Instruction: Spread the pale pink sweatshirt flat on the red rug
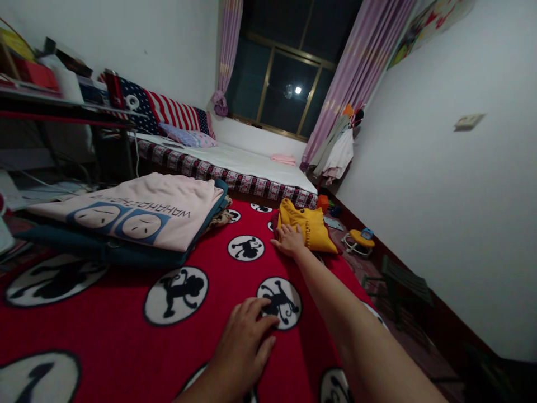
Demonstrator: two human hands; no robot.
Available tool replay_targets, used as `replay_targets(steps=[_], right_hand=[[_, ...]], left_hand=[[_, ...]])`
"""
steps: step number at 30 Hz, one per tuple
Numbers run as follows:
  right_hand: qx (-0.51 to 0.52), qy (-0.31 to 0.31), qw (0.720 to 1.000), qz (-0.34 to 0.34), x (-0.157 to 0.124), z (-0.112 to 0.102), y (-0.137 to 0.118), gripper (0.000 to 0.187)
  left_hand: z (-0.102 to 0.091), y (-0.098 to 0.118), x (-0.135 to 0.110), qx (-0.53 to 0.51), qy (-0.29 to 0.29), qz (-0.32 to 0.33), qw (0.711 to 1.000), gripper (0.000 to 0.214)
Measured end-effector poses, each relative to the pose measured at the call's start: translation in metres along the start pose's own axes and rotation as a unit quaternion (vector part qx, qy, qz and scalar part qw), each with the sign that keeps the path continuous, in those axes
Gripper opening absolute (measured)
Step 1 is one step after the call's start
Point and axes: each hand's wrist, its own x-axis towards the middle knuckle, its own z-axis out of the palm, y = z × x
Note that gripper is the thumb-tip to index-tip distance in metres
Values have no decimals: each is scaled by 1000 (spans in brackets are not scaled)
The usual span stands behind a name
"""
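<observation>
Nearest to us, our left hand point(245, 341) lies palm down on the red blanket point(126, 336), fingers loosely spread and closed on nothing, its fingertips at the rim of one of the blanket's white monkey circles. Around this hand the blanket is bare on every side, with a wide free stretch running toward its left edge. Our right arm reaches farther along the blanket's right side, and our right hand point(289, 239) rests flat with fingers extended against the near left edge of the yellow garment point(312, 226), touching it without clamping it. The two hands are well apart. The yellow garment sits near the blanket's far right corner, close to the right edge where the blanket drops toward the floor. Across the blanket from it, on the far left part, a folded pink shirt point(138, 215) lies on top of a dark teal garment point(104, 254); between this pile and the yellow garment the blanket stays open. Beyond the blanket's right edge, down on the floor, stand a green folding chair point(403, 280) and a small yellow stool point(359, 239). Past the blanket's far edge lies a second bed point(251, 159) with a white sheet, and behind it a dark window point(285, 89) between purple curtains point(361, 73).
</observation>
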Motion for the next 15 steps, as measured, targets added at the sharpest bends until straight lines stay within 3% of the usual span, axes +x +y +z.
replay_targets(steps=[3, 6, 10, 15], right_hand=[[43, 10, 999, 22, -17, 5, -25, 69], [111, -27, 993, 21, -44, 9, -58, 70], [130, -37, 990, 29, -95, 4, -97, 66], [135, -6, 991, 9, -158, -9, -125, 55]], left_hand=[[-1, -2, 3, -21, 22, 11, 999, 29], [-2, -4, 8, -68, 64, 0, 996, 24], [-7, -5, 11, -148, 132, -24, 980, 28], [-15, -3, 3, -176, 186, -37, 966, 27]])
